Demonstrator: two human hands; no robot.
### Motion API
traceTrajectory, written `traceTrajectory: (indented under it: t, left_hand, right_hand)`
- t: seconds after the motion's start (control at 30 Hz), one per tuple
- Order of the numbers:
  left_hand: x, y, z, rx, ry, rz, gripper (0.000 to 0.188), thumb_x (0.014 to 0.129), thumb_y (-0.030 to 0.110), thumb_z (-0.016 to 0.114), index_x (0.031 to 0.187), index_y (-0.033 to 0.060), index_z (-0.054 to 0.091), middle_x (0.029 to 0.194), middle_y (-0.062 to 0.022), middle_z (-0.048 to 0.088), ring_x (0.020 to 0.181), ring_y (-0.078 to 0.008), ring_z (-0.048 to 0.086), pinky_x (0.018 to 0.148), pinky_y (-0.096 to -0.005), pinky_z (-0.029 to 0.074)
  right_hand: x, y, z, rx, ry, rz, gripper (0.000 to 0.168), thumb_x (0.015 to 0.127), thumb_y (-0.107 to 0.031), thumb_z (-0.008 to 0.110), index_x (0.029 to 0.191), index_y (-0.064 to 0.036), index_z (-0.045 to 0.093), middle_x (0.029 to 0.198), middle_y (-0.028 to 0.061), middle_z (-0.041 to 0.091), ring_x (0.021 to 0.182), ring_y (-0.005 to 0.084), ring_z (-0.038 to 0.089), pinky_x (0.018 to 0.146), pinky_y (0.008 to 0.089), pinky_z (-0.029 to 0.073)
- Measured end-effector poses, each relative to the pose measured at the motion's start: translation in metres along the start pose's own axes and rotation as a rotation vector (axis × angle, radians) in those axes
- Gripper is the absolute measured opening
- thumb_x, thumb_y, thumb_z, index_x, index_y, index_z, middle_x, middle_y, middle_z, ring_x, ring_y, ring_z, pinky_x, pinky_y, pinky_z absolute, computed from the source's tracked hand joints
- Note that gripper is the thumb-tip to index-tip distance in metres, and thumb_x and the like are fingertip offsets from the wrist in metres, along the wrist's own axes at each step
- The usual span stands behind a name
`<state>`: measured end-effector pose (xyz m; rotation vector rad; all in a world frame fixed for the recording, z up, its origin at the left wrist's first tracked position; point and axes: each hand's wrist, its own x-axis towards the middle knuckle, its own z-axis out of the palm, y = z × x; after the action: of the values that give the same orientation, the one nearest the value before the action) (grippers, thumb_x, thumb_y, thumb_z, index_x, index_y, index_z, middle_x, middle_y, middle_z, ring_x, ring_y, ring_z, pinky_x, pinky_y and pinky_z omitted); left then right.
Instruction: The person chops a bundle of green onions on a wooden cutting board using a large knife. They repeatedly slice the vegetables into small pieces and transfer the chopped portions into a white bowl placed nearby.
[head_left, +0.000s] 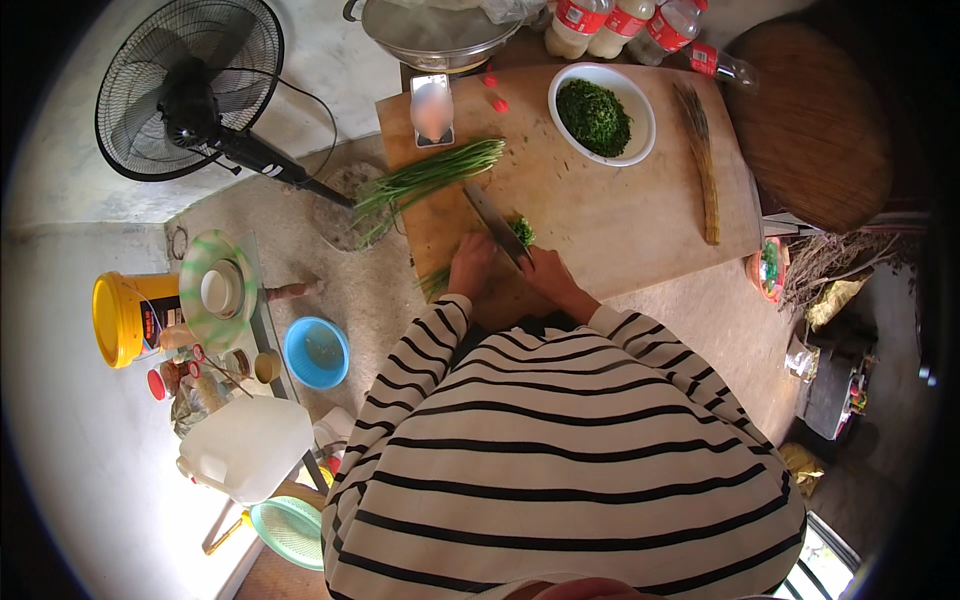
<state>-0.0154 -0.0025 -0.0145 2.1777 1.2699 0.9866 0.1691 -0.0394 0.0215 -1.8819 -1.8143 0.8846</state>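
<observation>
The handle of a kitchen cleaver (496, 223) is in my right hand (553, 276), with the blade slanting away to the upper left across a large wooden board (615, 217). My left hand (472, 262) presses on a bundle of green stalks, probably chives (433, 282), whose ends show to its left. A small heap of chopped greens (522, 230) lies just beyond the blade's right side. Farther up, a bunch of long green stalks (442, 172) hangs over the board's left edge. A white bowl (643, 142) holds finely chopped greens (595, 118).
A phone (433, 110), red bottle caps (500, 106) and a small whisk broom (705, 165) lie on the board. Plastic bottles (622, 28) and a metal pan (442, 45) stand behind. Left are a black fan (191, 97), a blue basin (316, 352) and a glass shelf with jars (259, 262).
</observation>
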Motion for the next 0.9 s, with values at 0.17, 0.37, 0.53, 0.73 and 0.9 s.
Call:
traceTrajectory:
  t: [0.17, 0.37, 0.53, 0.73, 0.9]
  left_hand:
    - [-0.002, -0.001, -0.001, -0.014, -0.012, -0.003, 0.007, 0.083, 0.006, 0.065, 0.088, 0.0024, 0.066, 0.094, -0.0113, 0.062, 0.091, -0.0329, 0.059, 0.078, -0.0416, 0.051]
    - [0.002, 0.004, -0.007, -0.038, -0.041, -0.032, 0.009, 0.082, 0.007, 0.066, 0.09, 0.0022, 0.065, 0.1, -0.0116, 0.062, 0.096, -0.0331, 0.06, 0.082, -0.0416, 0.051]
    - [-0.002, 0.004, -0.01, -0.086, -0.01, -0.05, 0.011, 0.082, 0.007, 0.068, 0.091, 0.003, 0.065, 0.105, -0.013, 0.061, 0.1, -0.034, 0.06, 0.085, -0.0416, 0.051]
    - [-0.012, -0.007, -0.011, -0.053, 0.008, 0.024, 0.008, 0.083, 0.006, 0.061, 0.09, 0.0051, 0.064, 0.1, -0.0118, 0.061, 0.097, -0.0348, 0.058, 0.083, -0.0424, 0.051]
    - [-0.015, -0.01, -0.006, -0.059, -0.001, 0.009, 0.01, 0.079, 0.004, 0.058, 0.087, 0.005, 0.063, 0.097, -0.0125, 0.061, 0.096, -0.0346, 0.058, 0.083, -0.0422, 0.051]
  right_hand:
    - [-0.002, -0.006, -0.005, -0.003, -0.045, 0.048, 0.024, 0.091, -0.022, 0.06, 0.089, 0.002, 0.061, 0.076, 0.0284, 0.063, 0.075, 0.0499, 0.062, 0.064, 0.0551, 0.049]
    - [-0.001, -0.007, -0.002, -0.104, -0.061, 0.06, 0.024, 0.091, -0.024, 0.06, 0.089, 0.0, 0.06, 0.08, 0.0279, 0.064, 0.077, 0.0496, 0.062, 0.068, 0.058, 0.049]
    - [-0.002, -0.006, 0.003, -0.133, -0.064, 0.065, 0.023, 0.092, -0.024, 0.059, 0.091, -0.001, 0.06, 0.081, 0.0277, 0.065, 0.079, 0.0494, 0.063, 0.07, 0.0587, 0.049]
    - [-0.001, -0.01, 0.002, -0.157, -0.073, 0.094, 0.023, 0.091, -0.025, 0.06, 0.09, -0.002, 0.06, 0.077, 0.0274, 0.065, 0.074, 0.0497, 0.063, 0.067, 0.0589, 0.05]
    - [-0.001, -0.01, 0.0, -0.134, -0.064, 0.052, 0.023, 0.091, -0.025, 0.059, 0.092, -0.002, 0.061, 0.076, 0.0282, 0.064, 0.074, 0.0497, 0.063, 0.066, 0.0587, 0.05]
